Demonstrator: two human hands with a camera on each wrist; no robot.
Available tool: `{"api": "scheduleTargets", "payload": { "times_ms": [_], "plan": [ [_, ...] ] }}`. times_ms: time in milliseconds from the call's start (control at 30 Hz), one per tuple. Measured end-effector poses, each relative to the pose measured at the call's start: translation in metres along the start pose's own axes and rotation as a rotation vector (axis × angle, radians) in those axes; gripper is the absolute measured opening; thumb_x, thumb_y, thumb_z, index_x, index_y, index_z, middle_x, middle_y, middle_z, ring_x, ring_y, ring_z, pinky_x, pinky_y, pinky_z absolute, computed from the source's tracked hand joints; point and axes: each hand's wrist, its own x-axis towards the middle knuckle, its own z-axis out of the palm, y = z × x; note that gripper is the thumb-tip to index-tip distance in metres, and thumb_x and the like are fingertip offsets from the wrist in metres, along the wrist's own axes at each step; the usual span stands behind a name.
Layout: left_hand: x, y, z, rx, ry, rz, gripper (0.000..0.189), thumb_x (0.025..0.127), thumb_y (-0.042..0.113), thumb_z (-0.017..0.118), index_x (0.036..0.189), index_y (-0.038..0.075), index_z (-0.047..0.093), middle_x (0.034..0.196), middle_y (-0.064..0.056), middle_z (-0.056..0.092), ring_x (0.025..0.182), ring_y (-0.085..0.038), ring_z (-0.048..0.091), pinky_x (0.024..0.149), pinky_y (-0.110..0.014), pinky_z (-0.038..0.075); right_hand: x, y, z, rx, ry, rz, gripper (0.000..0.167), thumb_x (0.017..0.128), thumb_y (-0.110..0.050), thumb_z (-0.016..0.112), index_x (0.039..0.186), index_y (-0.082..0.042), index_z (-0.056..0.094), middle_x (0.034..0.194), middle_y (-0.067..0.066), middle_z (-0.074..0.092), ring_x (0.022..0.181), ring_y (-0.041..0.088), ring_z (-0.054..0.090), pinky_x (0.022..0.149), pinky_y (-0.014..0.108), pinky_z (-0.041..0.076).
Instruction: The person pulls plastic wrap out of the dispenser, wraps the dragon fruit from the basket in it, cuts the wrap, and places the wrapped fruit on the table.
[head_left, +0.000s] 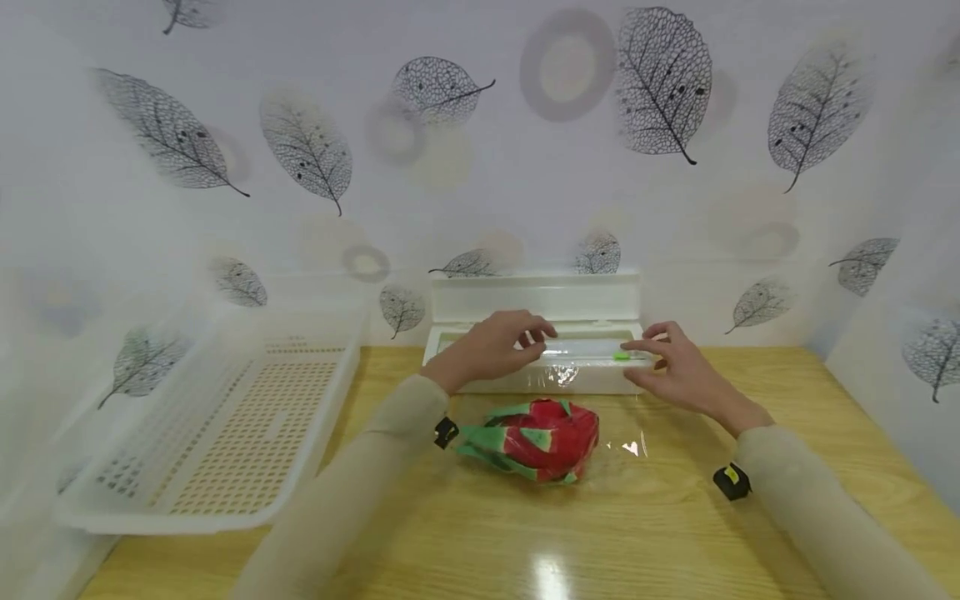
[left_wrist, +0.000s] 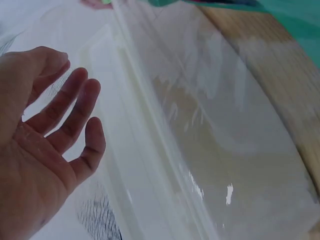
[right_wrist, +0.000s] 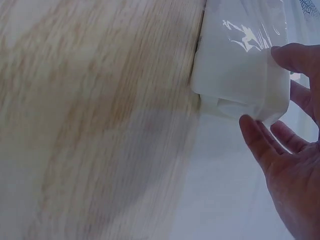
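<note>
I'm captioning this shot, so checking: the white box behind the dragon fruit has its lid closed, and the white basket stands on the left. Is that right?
Not quite: the lid is open, not closed; the head view shows it raised behind the white box. The box is behind the dragon fruit, and the white basket stands on the left.

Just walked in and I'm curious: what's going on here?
A person's left hand hovers above an open white box; the right hand is at its right end, beside a green tab. Clear film runs over the box's front edge. A dragon fruit lies in front, and a white basket stands to the left.
</note>
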Motion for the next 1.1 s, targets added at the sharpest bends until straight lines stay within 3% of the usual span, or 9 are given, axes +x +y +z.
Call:
{"api": "scheduleTargets", "payload": {
  "times_ms": [267,400,533,733,1100],
  "plan": [
    [0.038,0.012,0.018,0.017,-0.159,0.082,0.034,0.104,0.014,0.056,0.137,0.014,0.062,0.116,-0.003,0.069,0.099,-0.013,0.068,0.083,-0.02,0.056,0.002,0.001,0.001,0.04,0.012,-0.026,0.04,0.092,-0.013,0.077,0.128,0.0,0.068,0.139,0.028,0.045,0.113,0.05,0.063,0.089,0.055,0.059],
    [0.051,0.016,0.023,0.099,-0.231,0.089,0.041,0.105,0.017,0.053,0.146,0.02,0.055,0.121,-0.005,0.067,0.102,-0.014,0.067,0.085,-0.023,0.056,0.004,-0.001,0.002,0.057,0.02,-0.048,0.038,0.091,-0.011,0.077,0.126,0.001,0.069,0.137,0.029,0.046,0.112,0.05,0.063,0.088,0.054,0.059],
    [0.054,0.021,0.027,0.23,-0.315,0.056,0.049,0.107,0.022,0.05,0.154,0.031,0.044,0.131,-0.007,0.061,0.109,-0.017,0.061,0.087,-0.029,0.056,0.006,-0.002,0.003,0.066,0.02,-0.079,0.036,0.09,-0.009,0.077,0.124,0.001,0.07,0.135,0.031,0.046,0.112,0.05,0.061,0.087,0.053,0.06],
    [0.056,0.03,0.037,0.448,-0.364,0.039,0.063,0.107,0.031,0.048,0.161,0.045,0.021,0.136,-0.003,0.05,0.107,-0.017,0.052,0.083,-0.032,0.055,0.003,-0.001,0.001,0.07,0.018,-0.05,0.033,0.091,-0.009,0.076,0.124,-0.002,0.071,0.135,0.03,0.046,0.114,0.052,0.061,0.089,0.056,0.059],
    [0.059,0.033,0.04,0.439,-0.37,0.033,0.064,0.103,0.025,0.052,0.161,0.041,0.027,0.141,-0.004,0.05,0.113,-0.018,0.053,0.089,-0.035,0.056,0.002,0.004,-0.001,0.066,0.003,-0.058,0.03,0.09,-0.007,0.077,0.119,0.001,0.072,0.134,0.032,0.046,0.112,0.052,0.062,0.088,0.052,0.06]
  ]
}}
